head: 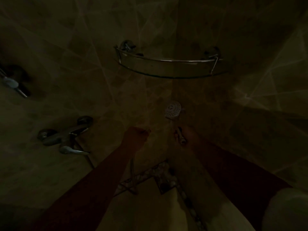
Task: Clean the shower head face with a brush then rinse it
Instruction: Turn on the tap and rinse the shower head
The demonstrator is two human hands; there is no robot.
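The scene is very dark. A white round shower head [173, 109] faces me in front of the tiled corner, its handle running down and to the right. My right hand [190, 134] grips that handle from the right side. My left hand [137, 134] is curled into a fist to the left of the shower head, about a hand's width from it. It is too dark to tell whether a brush sits in that fist. A metal hose [132, 167] hangs down below my left wrist.
A glass corner shelf with a chrome rail [166, 61] is mounted above the shower head. A chrome mixer tap [66, 134] with a lever sits on the left wall, and a wall fitting [11, 83] shows at the far left. A mosaic tile border [164, 177] runs below my arms.
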